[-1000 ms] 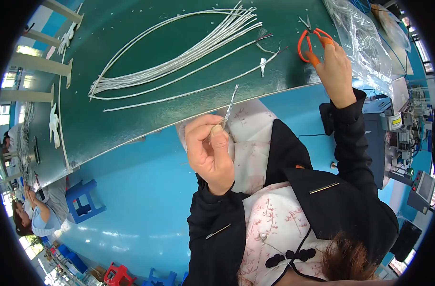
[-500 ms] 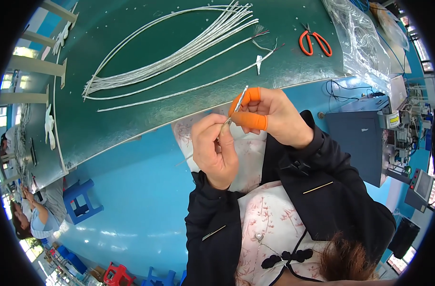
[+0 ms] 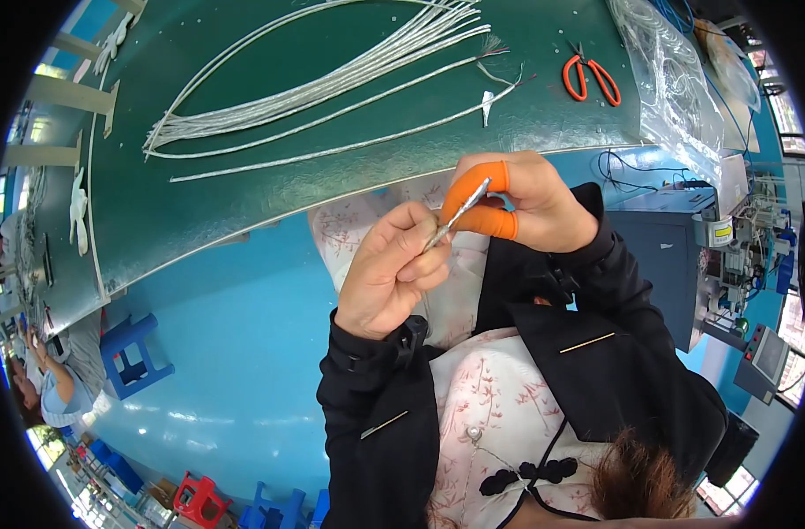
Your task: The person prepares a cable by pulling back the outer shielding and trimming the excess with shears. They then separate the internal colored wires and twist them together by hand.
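In front of my chest, just off the table's near edge, I hold a silvery shielded cable (image 3: 460,214) slanting up to the right. My left hand (image 3: 395,264) pinches it between thumb and fingers low down. My right hand (image 3: 517,203), with orange finger cots on thumb and forefinger, closes on it nearer the tip. The cable's end sticks out past the orange cots. On the table, two single cables (image 3: 349,150) lie with frayed braid and thin wires showing at their right ends. Behind them rests a bundle of similar cables (image 3: 323,93).
Orange-handled cutters (image 3: 591,78) lie on the green table (image 3: 270,198), near clear plastic bags (image 3: 671,79). A small white scrap (image 3: 487,108) is by the cable ends. White gloves (image 3: 79,212) lie at left. A blue stool (image 3: 133,355) and another person (image 3: 67,379) are at far left.
Both hands have shifted slightly right along with the cable. My left hand has turned, and more of the cable's silvery end now shows between the hands.
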A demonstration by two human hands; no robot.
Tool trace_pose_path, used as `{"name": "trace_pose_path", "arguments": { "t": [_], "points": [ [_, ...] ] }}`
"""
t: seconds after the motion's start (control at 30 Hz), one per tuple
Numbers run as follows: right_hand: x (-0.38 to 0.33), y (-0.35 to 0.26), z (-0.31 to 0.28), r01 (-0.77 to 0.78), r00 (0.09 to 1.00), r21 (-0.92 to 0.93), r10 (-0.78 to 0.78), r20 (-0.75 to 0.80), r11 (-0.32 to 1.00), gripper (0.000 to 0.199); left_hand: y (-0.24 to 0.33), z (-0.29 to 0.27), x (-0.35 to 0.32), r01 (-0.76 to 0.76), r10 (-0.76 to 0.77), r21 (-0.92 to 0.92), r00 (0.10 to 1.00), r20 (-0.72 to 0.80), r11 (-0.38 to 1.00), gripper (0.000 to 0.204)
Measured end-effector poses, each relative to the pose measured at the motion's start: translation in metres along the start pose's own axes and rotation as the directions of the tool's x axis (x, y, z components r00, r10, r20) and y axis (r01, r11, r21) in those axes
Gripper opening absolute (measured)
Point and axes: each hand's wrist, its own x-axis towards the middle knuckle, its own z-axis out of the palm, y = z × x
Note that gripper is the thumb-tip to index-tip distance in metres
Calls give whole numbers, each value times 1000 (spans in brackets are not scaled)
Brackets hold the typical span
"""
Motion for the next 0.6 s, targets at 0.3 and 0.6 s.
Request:
{"name": "trace_pose_path", "arguments": {
  "t": [0.3, 0.6],
  "points": [
    [4, 1, -8, -33, 995, -35, 37, 96, 999, 28, -17, 20, -2, -205, 270, 412, 957, -107, 888, 5],
    [-5, 6, -8, -328, 945, 208, 322, 62, 922, 26, -23, 16, 6, -262, 641, 926, 669, 376, -270, 2]
  ]
}}
